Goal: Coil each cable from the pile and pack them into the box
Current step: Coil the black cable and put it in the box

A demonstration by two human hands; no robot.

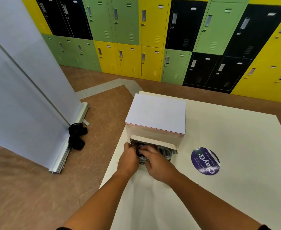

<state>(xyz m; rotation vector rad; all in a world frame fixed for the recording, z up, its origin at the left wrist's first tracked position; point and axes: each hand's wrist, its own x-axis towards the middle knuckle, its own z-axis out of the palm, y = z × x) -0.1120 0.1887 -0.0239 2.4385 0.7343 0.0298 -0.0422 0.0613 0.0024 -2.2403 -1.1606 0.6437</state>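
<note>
A white cardboard box stands on the white table, its lid folded back and away from me. Inside lie coiled grey cables and a dark coiled cable. My left hand is at the box's left inner edge with its fingers curled into the cables. My right hand reaches in from the front, fingers bent down onto the dark coil. The two hands hide most of the box's near half, and the exact hold of the fingers is hidden.
A round purple sticker lies on the table right of the box. The table's left edge runs just beside my left hand. On the brown floor to the left stand a roll-up banner and a black bag. Coloured lockers line the wall.
</note>
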